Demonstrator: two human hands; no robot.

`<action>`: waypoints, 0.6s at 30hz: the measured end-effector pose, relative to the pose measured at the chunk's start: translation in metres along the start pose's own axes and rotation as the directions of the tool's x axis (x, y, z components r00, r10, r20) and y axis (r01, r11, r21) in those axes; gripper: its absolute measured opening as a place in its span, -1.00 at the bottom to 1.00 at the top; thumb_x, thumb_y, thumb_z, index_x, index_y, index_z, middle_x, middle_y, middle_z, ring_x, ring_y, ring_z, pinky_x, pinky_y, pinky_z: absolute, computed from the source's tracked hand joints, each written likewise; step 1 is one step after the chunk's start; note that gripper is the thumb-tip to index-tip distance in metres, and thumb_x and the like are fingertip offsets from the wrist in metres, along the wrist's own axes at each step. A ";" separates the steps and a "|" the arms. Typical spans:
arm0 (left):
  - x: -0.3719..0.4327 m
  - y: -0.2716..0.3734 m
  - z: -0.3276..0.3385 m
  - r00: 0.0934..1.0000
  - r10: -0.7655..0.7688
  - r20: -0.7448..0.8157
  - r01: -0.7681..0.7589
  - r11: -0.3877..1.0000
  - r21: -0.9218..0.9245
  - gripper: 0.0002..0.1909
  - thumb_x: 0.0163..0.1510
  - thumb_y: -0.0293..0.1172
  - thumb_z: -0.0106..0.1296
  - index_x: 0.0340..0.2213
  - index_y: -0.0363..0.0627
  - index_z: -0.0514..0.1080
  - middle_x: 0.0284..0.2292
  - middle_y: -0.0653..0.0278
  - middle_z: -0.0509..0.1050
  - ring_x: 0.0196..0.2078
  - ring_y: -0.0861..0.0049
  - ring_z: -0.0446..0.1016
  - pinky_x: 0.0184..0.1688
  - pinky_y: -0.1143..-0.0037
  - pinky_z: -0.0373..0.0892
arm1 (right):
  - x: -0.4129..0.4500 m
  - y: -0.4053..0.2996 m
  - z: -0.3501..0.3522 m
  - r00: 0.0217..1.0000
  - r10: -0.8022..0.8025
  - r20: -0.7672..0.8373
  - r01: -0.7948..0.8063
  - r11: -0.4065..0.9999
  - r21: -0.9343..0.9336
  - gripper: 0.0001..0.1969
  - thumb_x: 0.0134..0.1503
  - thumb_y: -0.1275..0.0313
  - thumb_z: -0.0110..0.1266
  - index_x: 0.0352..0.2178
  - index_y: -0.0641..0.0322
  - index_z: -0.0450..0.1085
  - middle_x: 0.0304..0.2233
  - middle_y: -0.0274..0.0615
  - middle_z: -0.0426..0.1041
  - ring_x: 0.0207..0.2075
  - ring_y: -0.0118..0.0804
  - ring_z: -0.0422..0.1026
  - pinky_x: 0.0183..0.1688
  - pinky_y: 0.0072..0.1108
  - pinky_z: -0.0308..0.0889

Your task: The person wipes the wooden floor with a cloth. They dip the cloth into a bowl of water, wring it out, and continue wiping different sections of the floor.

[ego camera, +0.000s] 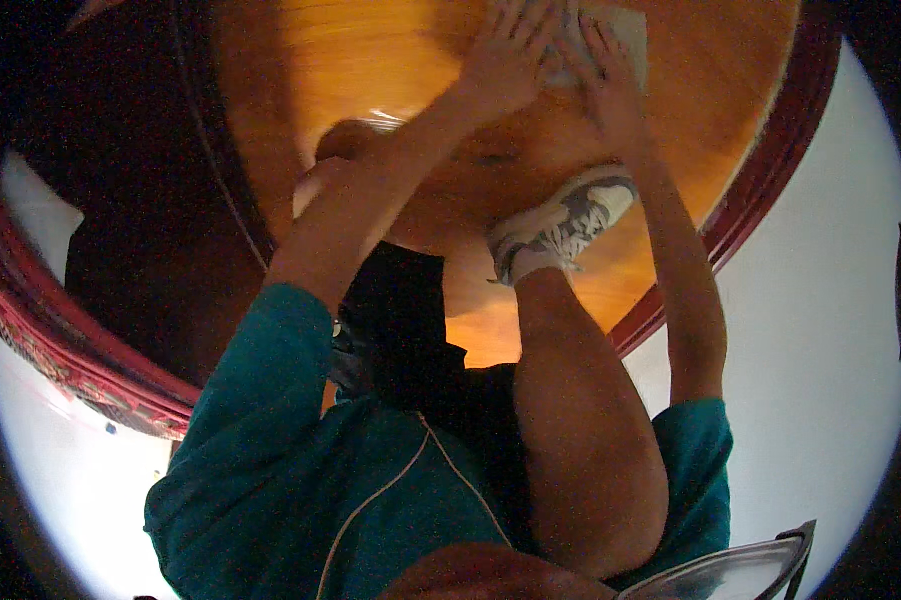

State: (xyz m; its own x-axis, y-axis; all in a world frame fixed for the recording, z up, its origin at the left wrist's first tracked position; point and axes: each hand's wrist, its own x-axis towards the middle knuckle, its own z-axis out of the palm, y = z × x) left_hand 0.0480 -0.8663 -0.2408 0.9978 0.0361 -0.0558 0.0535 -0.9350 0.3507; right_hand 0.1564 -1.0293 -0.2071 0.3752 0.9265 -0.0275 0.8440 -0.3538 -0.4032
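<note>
My left hand (521, 56) lies with spread fingers at the top of the view, at the left edge of a pale, flat cloth or sheet (632, 34) on the wooden floor (375, 52). Close beside it, my right hand (608, 71) rests over the same pale piece, its fingers apart. Both hands are somewhat blurred, and the fingertips partly hide the piece. Neither hand is seen gripping anything. Whether the piece is cloth or paper cannot be told. Nearer to me, a grey and white laced shoe (574, 217) stands on the floor below my right hand.
My bent bare leg (585, 420) rises between my arms. A dark red baseboard (765, 154) and white wall (810, 300) run along the right. To the left lies a very dark area (135, 225), with red trim (82, 352) beyond. Part of a pair of glasses (728, 574) shows at lower right.
</note>
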 end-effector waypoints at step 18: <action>-0.036 0.058 0.006 0.988 0.118 0.102 -0.116 0.993 -0.029 -0.37 0.20 -0.11 -0.09 0.20 -0.17 0.17 0.30 0.15 0.03 0.35 0.21 -0.06 0.35 0.18 -0.12 | -0.090 0.002 0.014 0.995 0.096 -0.018 -0.095 0.995 0.027 -0.51 -0.02 0.58 0.04 0.02 0.08 0.38 0.20 -0.20 0.25 0.22 -0.11 0.22 0.23 -0.27 0.18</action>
State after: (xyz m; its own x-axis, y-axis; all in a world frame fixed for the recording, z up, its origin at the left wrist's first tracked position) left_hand 0.0149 -0.9235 -0.2243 0.9878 -0.1107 -0.1095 -0.0610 -0.9221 0.3821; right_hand 0.1190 -1.1113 -0.2182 0.4609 0.8860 -0.0499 0.7937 -0.4367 -0.4234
